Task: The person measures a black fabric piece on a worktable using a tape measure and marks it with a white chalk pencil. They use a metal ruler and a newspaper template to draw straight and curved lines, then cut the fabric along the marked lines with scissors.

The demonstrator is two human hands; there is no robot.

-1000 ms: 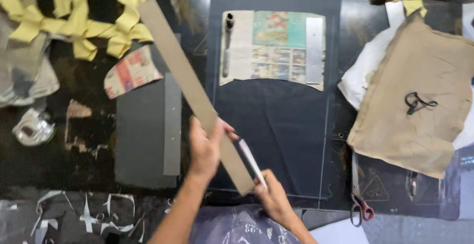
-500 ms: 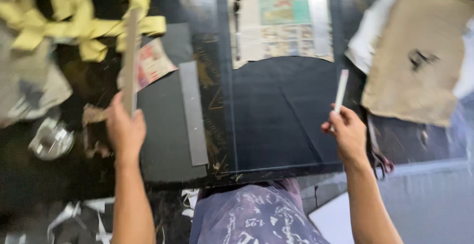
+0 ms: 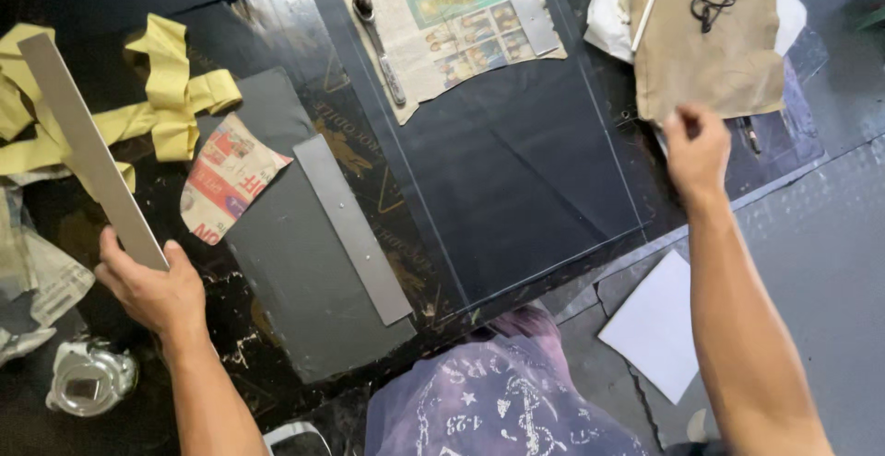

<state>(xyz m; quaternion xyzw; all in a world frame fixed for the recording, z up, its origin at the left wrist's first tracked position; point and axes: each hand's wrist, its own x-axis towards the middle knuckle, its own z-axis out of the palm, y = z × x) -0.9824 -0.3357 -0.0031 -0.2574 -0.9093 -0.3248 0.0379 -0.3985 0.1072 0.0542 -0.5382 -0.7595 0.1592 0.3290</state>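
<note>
Long grey strip [image 3: 85, 147] near left edge of worktop [image 3: 811, 262], tilted up-left over yellow ribbon [image 3: 171, 96]. Left hand [image 3: 147, 288] closed round its lower end, arm stretched out left. Right hand [image 3: 698, 147] reaching far right, fingers pinched on thin white stick [image 3: 651, 4] lying across tan cloth [image 3: 714, 41]. Grey sheet [image 3: 304, 272] and dark blue fabric [image 3: 516, 170] between arms.

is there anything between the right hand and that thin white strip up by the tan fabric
Nothing visible. The right hand hovers just below the thin white strip, which lies slanted along the left edge of the tan fabric. Only bare fabric and dark table lie between them. The left hand is far off, holding the long grey ruler.
</note>
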